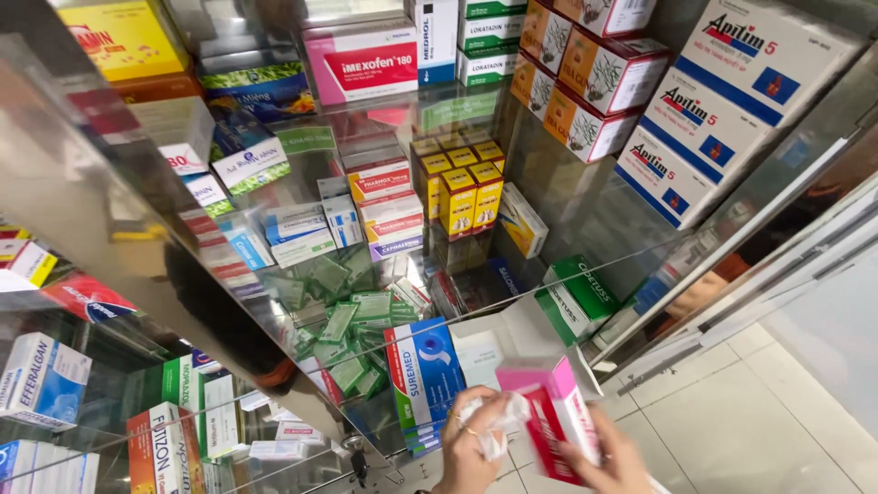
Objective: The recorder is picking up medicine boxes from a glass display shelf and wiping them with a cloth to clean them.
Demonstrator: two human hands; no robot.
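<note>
**Wiping a pink carton at the glass cabinet**

Gripping a pink and white carton from below, the right hand is closing its fingers around the box's lower edge at about five o'clock in the view, tilting the carton so one long face is turning toward the other hand. The left hand, at six o'clock, is pinching a crumpled white cloth between thumb and fingers and pressing it against the carton's near face; a ring is showing on one finger.

To my eye, the wiping is going best if the right hand is keeping its hold low and firm, so the cardboard is not buckling under the cloth's pressure, and if the cloth is travelling along the full face rather than dabbing at one corner.

Just beside the hands, toward eleven o'clock, a blue, white and red box is standing upright on the lower glass shelf. Farther out at ten o'clock, a loose heap of small green packets is lying. At twelve o'clock, yellow boxes are standing in rows, and at two o'clock large white and blue cartons are leaning against the cabinet's side. The tiled floor is showing at four o'clock.
</note>
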